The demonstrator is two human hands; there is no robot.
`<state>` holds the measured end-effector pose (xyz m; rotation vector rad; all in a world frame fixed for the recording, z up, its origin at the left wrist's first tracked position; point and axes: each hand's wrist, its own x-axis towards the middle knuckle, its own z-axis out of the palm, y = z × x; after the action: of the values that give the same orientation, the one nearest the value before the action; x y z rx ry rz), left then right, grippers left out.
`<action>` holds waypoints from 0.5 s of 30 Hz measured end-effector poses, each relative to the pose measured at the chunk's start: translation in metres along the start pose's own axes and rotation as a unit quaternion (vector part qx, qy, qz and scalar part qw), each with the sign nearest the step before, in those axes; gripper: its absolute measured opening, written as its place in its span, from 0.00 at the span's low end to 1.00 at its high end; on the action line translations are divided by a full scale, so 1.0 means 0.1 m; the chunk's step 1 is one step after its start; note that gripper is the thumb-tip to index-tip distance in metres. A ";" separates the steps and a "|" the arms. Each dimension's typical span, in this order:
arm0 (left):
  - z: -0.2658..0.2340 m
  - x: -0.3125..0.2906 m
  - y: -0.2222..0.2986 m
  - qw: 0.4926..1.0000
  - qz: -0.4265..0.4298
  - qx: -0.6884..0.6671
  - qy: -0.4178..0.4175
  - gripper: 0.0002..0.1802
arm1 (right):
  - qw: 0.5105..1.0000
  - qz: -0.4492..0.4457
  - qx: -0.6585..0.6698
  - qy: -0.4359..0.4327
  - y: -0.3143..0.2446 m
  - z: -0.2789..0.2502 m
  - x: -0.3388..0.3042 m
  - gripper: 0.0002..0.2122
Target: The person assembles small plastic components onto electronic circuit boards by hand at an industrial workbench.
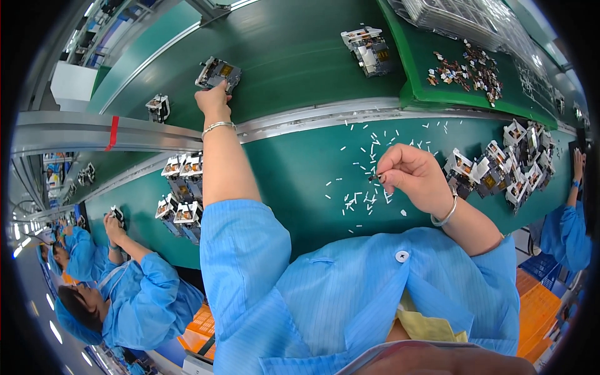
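My left hand (215,100) reaches out over the green belt, its fingers closed on the near edge of a dark grey and white mechanism unit (220,74). Over the near green table, my right hand (410,175) pinches a tiny dark part (377,177) between thumb and fingertips; its exact kind is too small to make out. Many small white slips (359,200) lie scattered beneath and around that hand. To its right, several similar units (494,169) are grouped on the table. More units (181,197) stand close together beside my left forearm.
Other units (367,51) (159,108) rest on the belt. A raised green tray (412,87) at the far right holds small brown-and-white parts (469,72) and clear plastic trays (450,22). A metal rail (69,132) crosses at left. Co-workers sit at both sides.
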<state>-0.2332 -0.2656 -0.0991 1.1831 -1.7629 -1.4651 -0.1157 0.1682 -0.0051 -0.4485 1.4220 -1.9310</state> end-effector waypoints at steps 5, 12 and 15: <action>-0.06 -0.94 0.08 0.986 0.036 -0.107 -0.120 0.30 | 0.999 0.000 -0.037 0.021 0.07 0.06 -0.01 0.03; -0.54 -2.93 -0.32 0.939 0.013 -0.145 -0.313 0.31 | 0.992 -0.039 -0.095 0.078 0.27 -0.04 0.00 0.03; -0.71 -3.13 -0.34 0.913 0.224 0.164 -0.298 0.25 | 0.987 -0.022 -0.143 0.065 0.32 0.05 -0.04 0.03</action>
<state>-0.0206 -0.0243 -0.0770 0.4054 -2.5629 -1.3534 -0.0998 0.1620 -0.0326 -0.4958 1.7985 -1.8238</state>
